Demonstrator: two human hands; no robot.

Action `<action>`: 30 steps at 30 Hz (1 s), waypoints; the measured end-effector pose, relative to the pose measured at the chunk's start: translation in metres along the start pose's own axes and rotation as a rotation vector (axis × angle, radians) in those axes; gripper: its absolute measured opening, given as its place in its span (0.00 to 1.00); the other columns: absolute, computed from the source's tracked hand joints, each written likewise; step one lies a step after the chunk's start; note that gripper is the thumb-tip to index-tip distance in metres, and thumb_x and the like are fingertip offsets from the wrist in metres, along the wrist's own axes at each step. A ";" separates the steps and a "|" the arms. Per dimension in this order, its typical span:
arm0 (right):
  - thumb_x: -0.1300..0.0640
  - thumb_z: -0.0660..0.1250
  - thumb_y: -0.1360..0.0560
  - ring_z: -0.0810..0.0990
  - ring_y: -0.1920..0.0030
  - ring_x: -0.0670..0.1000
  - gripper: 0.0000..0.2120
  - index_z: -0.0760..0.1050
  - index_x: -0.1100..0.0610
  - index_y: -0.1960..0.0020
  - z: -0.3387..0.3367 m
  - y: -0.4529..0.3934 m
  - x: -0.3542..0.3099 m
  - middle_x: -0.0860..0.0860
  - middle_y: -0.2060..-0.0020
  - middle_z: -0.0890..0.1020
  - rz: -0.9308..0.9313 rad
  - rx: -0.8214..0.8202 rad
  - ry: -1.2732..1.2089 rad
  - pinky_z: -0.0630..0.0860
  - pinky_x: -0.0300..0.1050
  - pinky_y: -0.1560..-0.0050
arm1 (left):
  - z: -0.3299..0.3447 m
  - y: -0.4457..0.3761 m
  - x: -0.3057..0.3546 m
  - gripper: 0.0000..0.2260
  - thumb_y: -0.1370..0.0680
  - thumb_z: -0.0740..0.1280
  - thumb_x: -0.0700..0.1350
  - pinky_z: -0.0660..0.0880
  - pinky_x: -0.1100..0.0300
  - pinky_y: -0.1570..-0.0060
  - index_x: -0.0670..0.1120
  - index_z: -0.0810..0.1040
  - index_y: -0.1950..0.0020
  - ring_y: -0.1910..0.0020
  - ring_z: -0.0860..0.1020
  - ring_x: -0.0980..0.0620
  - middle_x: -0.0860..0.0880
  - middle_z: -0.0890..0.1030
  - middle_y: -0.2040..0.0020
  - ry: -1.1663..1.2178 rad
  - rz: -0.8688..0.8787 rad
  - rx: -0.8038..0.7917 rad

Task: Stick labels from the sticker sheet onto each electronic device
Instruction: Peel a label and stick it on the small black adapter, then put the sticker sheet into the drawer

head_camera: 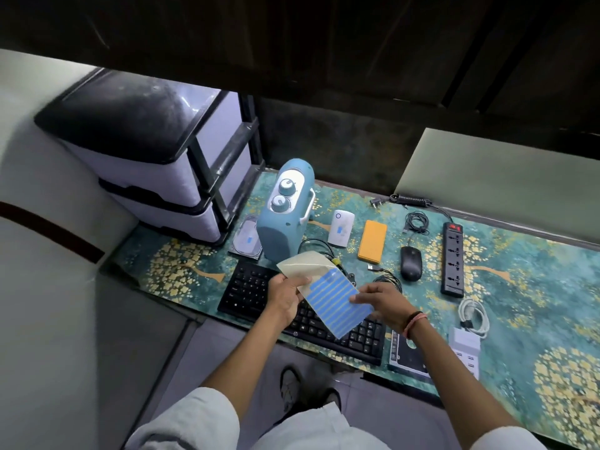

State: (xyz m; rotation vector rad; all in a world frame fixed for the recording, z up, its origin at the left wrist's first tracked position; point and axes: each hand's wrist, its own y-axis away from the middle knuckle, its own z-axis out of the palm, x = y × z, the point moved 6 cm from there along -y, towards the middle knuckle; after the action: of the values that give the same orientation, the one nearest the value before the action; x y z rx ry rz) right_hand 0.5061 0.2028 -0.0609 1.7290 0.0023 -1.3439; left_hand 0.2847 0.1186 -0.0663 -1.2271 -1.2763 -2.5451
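From the head camera, the left hand (285,298) grips the left edge of the sticker sheet (337,303), held above the black keyboard (253,287); the right hand (381,303) pinches a blue strip at the sheet's right side. Far of them on the patterned mat (519,287) stand a blue heater (285,216), white router (341,227), orange power bank (372,241), mouse (410,263) and power strip (453,259). At far left a drawer unit (156,177) stands closed, contents unseen.
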 end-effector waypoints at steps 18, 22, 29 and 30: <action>0.62 0.75 0.25 0.69 0.77 0.48 0.07 0.81 0.66 0.54 0.083 -0.018 -0.069 0.54 0.73 0.79 -0.318 0.020 0.288 0.69 0.38 0.72 | -0.123 0.025 0.049 0.21 0.30 0.74 0.27 0.83 0.53 0.57 0.38 0.74 0.39 0.57 0.83 0.45 0.42 0.84 0.52 0.062 0.112 0.298; 0.61 0.77 0.27 0.71 0.76 0.46 0.06 0.83 0.63 0.56 0.120 -0.042 -0.092 0.53 0.70 0.82 -0.342 0.020 0.295 0.72 0.38 0.72 | -0.171 0.006 0.081 0.09 0.27 0.70 0.28 0.79 0.57 0.61 0.41 0.81 0.54 0.57 0.81 0.46 0.43 0.83 0.56 0.162 0.112 0.392; 0.62 0.76 0.27 0.75 0.75 0.44 0.06 0.83 0.64 0.54 0.175 -0.082 -0.115 0.57 0.64 0.85 -0.302 0.069 0.247 0.73 0.38 0.72 | -0.243 -0.044 0.144 0.09 0.21 0.65 0.39 0.73 0.64 0.69 0.44 0.77 0.61 0.66 0.77 0.54 0.51 0.81 0.69 0.247 0.058 0.513; 0.62 0.77 0.27 0.77 0.74 0.43 0.07 0.83 0.64 0.53 0.183 -0.085 -0.117 0.58 0.63 0.85 -0.292 0.081 0.241 0.74 0.37 0.71 | -0.248 -0.052 0.152 0.08 0.19 0.64 0.42 0.71 0.64 0.69 0.44 0.78 0.59 0.65 0.78 0.54 0.51 0.83 0.64 0.263 0.045 0.500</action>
State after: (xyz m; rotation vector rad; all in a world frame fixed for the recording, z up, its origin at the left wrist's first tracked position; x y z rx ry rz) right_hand 0.2765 0.1929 -0.0228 2.0081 0.3527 -1.3467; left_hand 0.0045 0.0258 -0.0860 -0.7797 -1.6486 -2.0733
